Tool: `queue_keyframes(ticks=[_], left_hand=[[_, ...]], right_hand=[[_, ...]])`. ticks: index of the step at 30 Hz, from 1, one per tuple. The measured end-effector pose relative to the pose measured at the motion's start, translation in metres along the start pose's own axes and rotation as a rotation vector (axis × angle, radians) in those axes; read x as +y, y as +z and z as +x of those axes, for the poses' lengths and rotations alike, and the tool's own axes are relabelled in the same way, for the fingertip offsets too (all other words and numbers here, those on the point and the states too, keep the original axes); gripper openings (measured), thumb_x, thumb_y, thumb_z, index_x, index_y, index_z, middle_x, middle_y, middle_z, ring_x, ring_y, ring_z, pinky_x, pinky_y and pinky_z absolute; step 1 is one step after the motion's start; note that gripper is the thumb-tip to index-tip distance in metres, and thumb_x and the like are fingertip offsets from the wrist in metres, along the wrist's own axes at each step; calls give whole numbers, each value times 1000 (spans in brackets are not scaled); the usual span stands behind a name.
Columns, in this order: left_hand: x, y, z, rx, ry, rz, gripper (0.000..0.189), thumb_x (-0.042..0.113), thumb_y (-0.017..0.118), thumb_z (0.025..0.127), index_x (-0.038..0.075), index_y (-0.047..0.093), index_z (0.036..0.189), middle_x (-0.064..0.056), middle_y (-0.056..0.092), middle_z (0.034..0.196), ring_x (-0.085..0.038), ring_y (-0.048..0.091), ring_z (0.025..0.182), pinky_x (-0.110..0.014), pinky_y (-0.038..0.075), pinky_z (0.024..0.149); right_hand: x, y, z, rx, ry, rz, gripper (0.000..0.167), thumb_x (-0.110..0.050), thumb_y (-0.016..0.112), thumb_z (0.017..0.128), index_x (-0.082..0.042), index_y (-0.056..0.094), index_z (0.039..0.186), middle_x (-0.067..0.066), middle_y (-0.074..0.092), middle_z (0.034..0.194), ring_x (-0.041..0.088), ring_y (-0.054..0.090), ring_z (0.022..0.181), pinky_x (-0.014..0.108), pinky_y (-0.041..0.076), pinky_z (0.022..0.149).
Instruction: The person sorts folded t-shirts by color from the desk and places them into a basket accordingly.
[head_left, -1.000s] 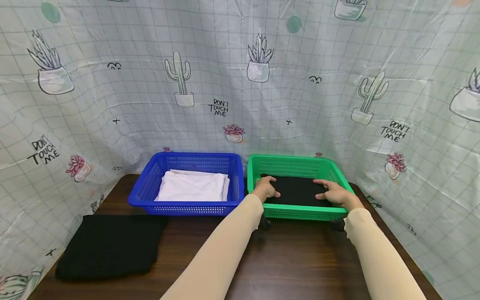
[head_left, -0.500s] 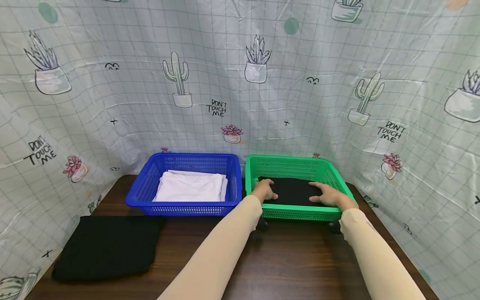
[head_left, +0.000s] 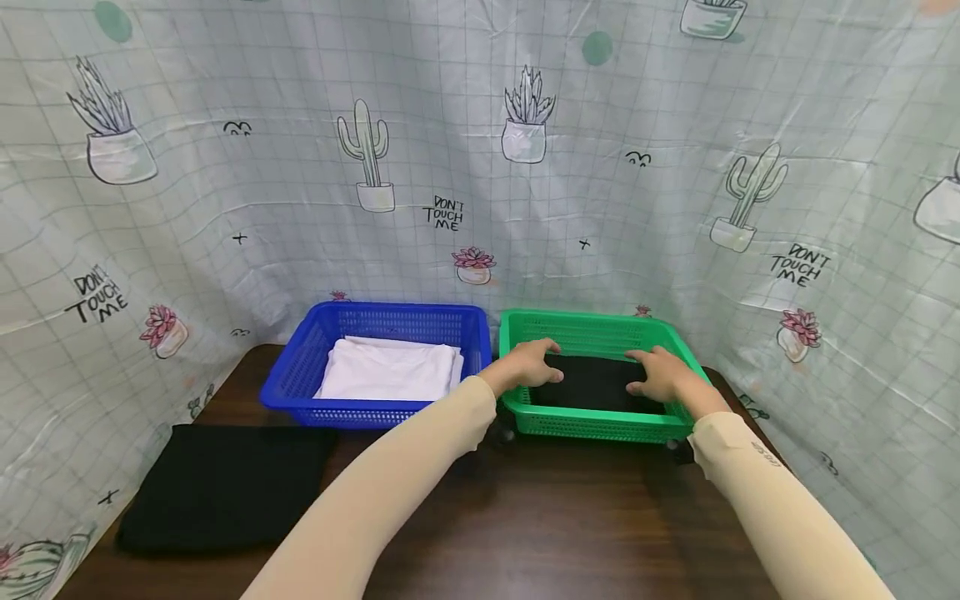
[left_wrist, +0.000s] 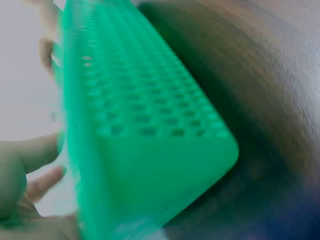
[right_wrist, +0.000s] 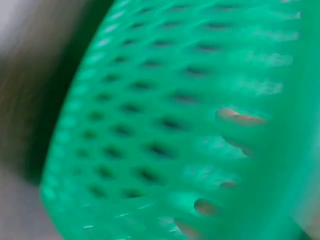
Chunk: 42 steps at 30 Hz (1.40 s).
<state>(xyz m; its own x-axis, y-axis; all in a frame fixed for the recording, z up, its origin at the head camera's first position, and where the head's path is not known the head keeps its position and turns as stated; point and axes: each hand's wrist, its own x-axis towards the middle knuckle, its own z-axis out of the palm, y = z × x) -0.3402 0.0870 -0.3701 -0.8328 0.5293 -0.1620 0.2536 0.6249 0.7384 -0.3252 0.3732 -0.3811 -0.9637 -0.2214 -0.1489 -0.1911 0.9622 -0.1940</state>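
Note:
A folded black cloth [head_left: 596, 385] lies flat in the green basket [head_left: 600, 425]. My left hand [head_left: 525, 365] is above the basket's left side, fingers spread and apart from each other, near the cloth's left edge. On the other side, my right hand [head_left: 666, 377] hovers by the cloth's right end with thumb and fingers parted. Neither hand holds anything. In the left wrist view, the left hand's fingers [left_wrist: 42, 155] show beside the blurred basket wall [left_wrist: 150, 100]. The right wrist view is mostly basket wall [right_wrist: 150, 110], which hides most of that hand.
To the left stands a blue basket [head_left: 375, 414] with folded white cloth [head_left: 390, 371] inside. Another folded black cloth [head_left: 225, 487] lies on the brown table [head_left: 570, 517] at front left. A patterned curtain [head_left: 420, 133] hangs behind and along both sides.
My left hand has risen off the cloth's left edge, with the forearm shifting left. The right hand has also lifted slightly. The cloth stays in the green basket.

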Motion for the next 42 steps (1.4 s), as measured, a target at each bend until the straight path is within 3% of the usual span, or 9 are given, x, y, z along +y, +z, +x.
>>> queue_keyframes(ticks=[4,10,19,24,27,32,35,38,42], left_hand=[[-1,-28,-23,-11,106,-56,51,21,63,109,17,49,158,-15,42,166,-35,42,152,-50,47,114],[-9,-69,-69,29,183,-82,49,25,62,110,21,51,157,-12,53,157,-33,52,143,-49,49,111],[-46,-125,-162,145,237,-31,45,31,62,110,29,54,154,-3,62,147,-32,60,134,-57,50,108],[-84,-155,-219,235,234,26,45,34,63,109,29,54,153,-4,63,147,-31,62,131,-56,53,104],[-113,-169,-251,283,244,48,47,31,61,110,25,52,156,-6,62,147,-31,63,131,-48,55,103],[-157,-179,-293,339,232,63,49,22,60,111,18,49,158,-12,61,147,-27,64,127,-25,56,95],[-182,-181,-315,368,214,66,49,17,60,110,14,49,158,-14,61,146,-14,65,123,-21,55,92],[-208,-180,-332,390,195,92,48,16,62,109,12,51,156,-2,62,145,2,62,119,-17,53,92],[-243,-177,-352,410,160,135,49,15,67,107,10,53,154,27,56,141,13,55,118,-13,50,91]], right_hand=[[-19,-18,-10,100,-85,35,68,-23,69,105,5,40,159,43,36,154,60,40,138,72,43,104],[-53,-37,-28,205,-161,88,66,-23,69,105,0,42,160,37,39,155,56,40,141,73,42,105],[-108,-44,-61,288,-266,220,66,-24,72,103,-15,44,163,18,50,150,36,57,123,56,53,96],[-136,-38,-77,303,-332,308,69,-22,74,102,-20,43,163,11,49,154,32,59,126,48,59,95],[-150,-30,-82,305,-372,357,69,-22,75,102,-21,43,163,9,49,154,32,61,127,47,60,95],[-174,-12,-85,301,-419,437,70,-19,77,100,-23,44,162,7,51,153,30,64,127,41,61,94],[-196,6,-85,259,-457,503,70,-17,77,100,-23,45,162,6,52,150,29,65,126,35,62,92],[-218,27,-84,188,-493,580,69,-18,76,101,-25,45,162,4,52,150,27,65,126,32,61,91],[-248,54,-80,79,-520,674,67,-20,75,102,-26,45,161,1,51,151,24,64,126,29,60,92]])
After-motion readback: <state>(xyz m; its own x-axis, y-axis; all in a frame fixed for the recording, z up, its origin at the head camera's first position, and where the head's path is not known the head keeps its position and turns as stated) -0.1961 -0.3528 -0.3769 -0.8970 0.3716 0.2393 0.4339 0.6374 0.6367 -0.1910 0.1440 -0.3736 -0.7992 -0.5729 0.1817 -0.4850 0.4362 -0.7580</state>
